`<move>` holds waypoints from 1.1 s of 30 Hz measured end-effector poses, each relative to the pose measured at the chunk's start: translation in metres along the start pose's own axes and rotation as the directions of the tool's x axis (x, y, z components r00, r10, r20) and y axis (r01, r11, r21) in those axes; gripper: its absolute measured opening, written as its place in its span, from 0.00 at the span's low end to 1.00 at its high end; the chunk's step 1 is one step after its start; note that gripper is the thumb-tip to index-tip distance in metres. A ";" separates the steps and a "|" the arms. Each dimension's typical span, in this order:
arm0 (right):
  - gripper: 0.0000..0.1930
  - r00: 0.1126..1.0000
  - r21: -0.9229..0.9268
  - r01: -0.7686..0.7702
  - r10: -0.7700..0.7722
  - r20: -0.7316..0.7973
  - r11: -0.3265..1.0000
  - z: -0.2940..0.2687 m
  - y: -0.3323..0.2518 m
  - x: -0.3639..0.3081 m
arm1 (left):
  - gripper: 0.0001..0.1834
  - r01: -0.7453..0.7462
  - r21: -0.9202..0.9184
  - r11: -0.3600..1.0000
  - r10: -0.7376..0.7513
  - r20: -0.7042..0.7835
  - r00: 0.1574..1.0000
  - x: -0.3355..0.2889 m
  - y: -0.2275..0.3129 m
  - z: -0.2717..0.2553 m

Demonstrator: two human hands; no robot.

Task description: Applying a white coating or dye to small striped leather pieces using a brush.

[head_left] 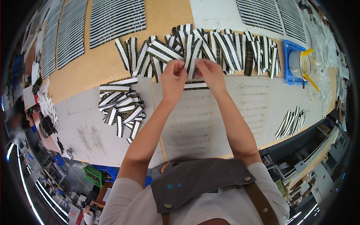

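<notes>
At nine o'clock from our hands lies a loose pile of black-and-white striped strips (120,110) on the grey worktable (210,120), and at eleven o'clock sheets of the same striped material (116,17) lie flat on the brown board. Our left hand (173,77) and right hand (210,73) meet at the centre, fingers pinched closed on one striped strip (192,56), held upright at twelve o'clock against the long row of overlapped strips (225,47). At two o'clock a blue tray (290,77) holds a white pot (298,63) with yellow-handled brushes (311,80), and at four o'clock a small fan of strips (293,122) lies near the table edge.
</notes>
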State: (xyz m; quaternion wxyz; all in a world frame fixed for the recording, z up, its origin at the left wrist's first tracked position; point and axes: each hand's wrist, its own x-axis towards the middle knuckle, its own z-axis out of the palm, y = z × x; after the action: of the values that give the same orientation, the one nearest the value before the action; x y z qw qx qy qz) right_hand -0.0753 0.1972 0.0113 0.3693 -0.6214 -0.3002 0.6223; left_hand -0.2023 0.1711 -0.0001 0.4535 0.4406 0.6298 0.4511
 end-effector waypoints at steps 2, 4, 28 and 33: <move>0.12 0.999 -0.150 0.002 0.005 0.050 0.989 -0.004 0.002 -0.002 | 0.09 0.050 -0.094 0.994 -0.050 0.005 0.999 0.004 0.006 -0.003; 0.11 0.999 -0.084 -0.018 0.020 0.025 0.996 -0.013 -0.002 -0.005 | 0.09 0.190 -0.303 0.934 -0.183 0.051 0.982 0.009 0.019 -0.006; 0.13 0.629 -0.890 0.165 -0.740 -0.238 0.426 -0.178 -0.022 0.045 | 0.05 0.025 0.216 0.976 -0.035 0.042 0.998 0.005 0.005 0.001; 0.13 0.670 -0.686 0.512 -0.740 -0.058 0.517 -0.105 -0.012 0.005 | 0.06 0.172 0.139 0.975 -0.177 0.025 0.984 -0.004 0.009 -0.015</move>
State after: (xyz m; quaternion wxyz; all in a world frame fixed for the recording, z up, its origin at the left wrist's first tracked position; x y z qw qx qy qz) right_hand 0.0306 0.1991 0.0132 0.3925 -0.6495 -0.6232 0.1889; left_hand -0.2150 0.1662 0.0117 0.4719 0.4218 0.6868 0.3574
